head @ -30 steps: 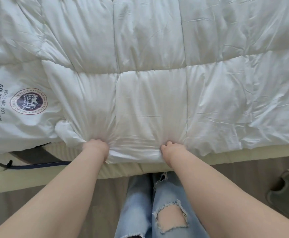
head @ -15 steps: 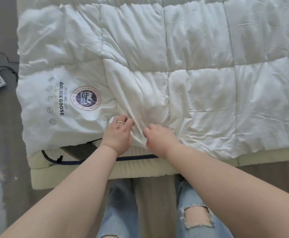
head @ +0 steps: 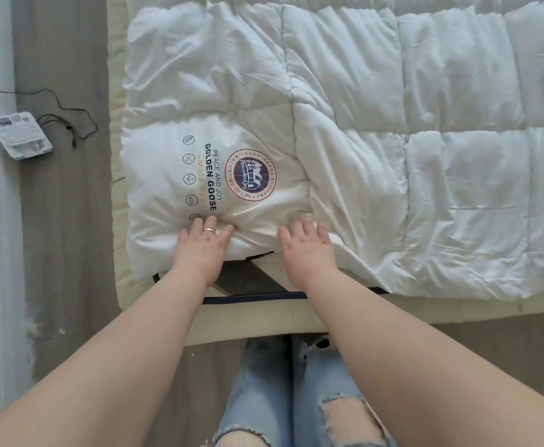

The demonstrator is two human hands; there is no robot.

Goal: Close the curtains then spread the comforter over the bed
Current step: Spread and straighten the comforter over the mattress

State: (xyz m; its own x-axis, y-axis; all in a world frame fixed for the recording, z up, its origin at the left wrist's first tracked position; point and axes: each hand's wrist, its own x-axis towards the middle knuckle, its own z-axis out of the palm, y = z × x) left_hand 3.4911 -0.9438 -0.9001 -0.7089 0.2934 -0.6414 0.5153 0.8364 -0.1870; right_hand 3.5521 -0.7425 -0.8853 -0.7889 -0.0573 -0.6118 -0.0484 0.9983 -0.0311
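Observation:
A white quilted comforter [head: 361, 91] lies spread over the bed [head: 264, 314], whose cream mattress edge shows in front. Its near left panel carries a round red-and-blue logo [head: 250, 174] and black lettering. My left hand [head: 201, 250], with a ring on one finger, rests flat on the comforter's near edge below the lettering, fingers apart. My right hand [head: 307, 250] lies flat beside it below the logo, fingers apart too. Between my hands a dark strap and a dark patch of the mattress show under the comforter's edge. No curtains are in view.
Grey wooden floor [head: 64, 221] runs along the bed's left side. A small white printed packet [head: 21, 135] and a thin black cord [head: 67, 124] lie there. A pale strip, perhaps a wall or fabric, fills the far left. My legs in torn jeans [head: 296, 398] stand at the bed's edge.
My view and both hands have shifted left along the comforter's near edge. The hands, which were pinching the fabric, now lie flat and open on the logo panel.

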